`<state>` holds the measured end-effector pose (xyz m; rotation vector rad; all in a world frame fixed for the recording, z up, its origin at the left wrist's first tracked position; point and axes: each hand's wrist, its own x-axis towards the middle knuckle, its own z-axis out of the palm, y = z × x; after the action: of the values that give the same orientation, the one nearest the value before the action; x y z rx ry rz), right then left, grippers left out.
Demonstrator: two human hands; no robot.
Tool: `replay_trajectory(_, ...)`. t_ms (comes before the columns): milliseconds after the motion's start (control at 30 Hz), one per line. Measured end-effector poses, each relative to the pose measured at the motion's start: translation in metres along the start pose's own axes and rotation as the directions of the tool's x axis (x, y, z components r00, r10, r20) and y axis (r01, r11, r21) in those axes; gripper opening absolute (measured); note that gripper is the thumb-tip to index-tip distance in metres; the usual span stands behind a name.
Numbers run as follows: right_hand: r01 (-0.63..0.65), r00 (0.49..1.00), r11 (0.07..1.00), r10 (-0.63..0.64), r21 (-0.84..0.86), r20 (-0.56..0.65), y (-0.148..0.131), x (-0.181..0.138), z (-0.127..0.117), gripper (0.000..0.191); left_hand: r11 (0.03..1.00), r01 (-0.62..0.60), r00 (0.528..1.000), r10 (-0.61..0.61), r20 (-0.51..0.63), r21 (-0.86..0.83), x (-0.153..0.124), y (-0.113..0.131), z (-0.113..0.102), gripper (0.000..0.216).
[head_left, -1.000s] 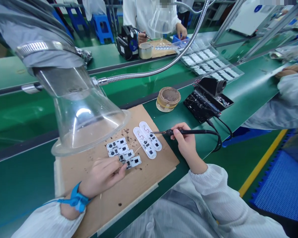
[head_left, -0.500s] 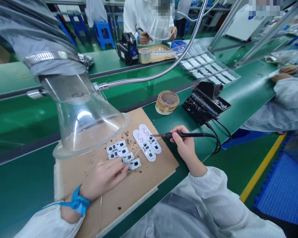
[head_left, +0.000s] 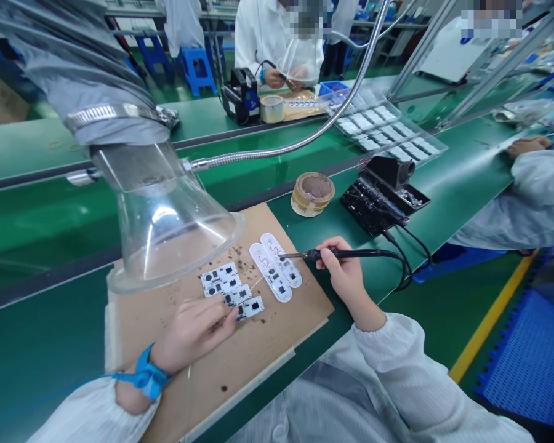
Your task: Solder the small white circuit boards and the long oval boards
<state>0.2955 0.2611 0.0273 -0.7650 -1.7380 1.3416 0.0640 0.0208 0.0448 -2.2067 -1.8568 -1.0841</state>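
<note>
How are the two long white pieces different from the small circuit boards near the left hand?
The white pieces are long with rounded ends; the circuit boards are shorter with squarer corners. The white pieces lie side by side, while the circuit boards form a stepped group. Both show dark components and rest on the brown sheet.

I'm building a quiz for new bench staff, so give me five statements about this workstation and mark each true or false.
1. The right hand holds a soldering iron. True.
2. The blue strap is on the right wrist. False: the blue strap is on the left wrist.
3. The round container stands on the brown sheet. False: the round container stands on the green bench.
4. Two rounded white pieces lie side by side on the brown sheet. True.
5. The left hand is at the small circuit boards. True.
</note>
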Motion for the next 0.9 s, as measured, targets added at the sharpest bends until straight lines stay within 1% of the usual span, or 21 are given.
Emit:
replay_trajectory(200, -0.031, 0.998, 1.0, 0.031, 0.0, 0.047, 0.006, -0.001, -0.001, 0.043, 1.0, 0.003, 1.0, -0.003, 0.006, 0.0, 0.002, 0.0, 0.001, 0.042)
replay_trajectory(633, -0.006, 0.998, 1.0, 0.007, -0.019, 0.066, 0.002, -0.002, -0.002, 0.042, 0.999, 0.026, 0.998, -0.027, 0.05, 0.018, -0.002, -0.002, 0.006, 0.042)
replay_trajectory(700, 0.01, 0.997, 0.999, -0.008, -0.033, 0.075, 0.004, -0.002, -0.003, 0.039, 0.999, 0.03, 0.998, -0.031, 0.056, 0.013, -0.002, -0.002, 0.007, 0.042)
replay_trajectory(800, 0.069, 0.994, 0.996, -0.063, -0.055, 0.094, 0.009, -0.003, -0.006, 0.033, 1.0, 0.028, 0.998, -0.028, 0.049, 0.003, -0.001, -0.002, 0.006, 0.041)
replay_trajectory(900, 0.123, 0.985, 0.99, -0.114, -0.064, 0.127, 0.012, -0.003, -0.009, 0.029, 1.0, 0.017, 1.0, -0.017, 0.011, -0.006, 0.0, 0.0, 0.004, 0.04)
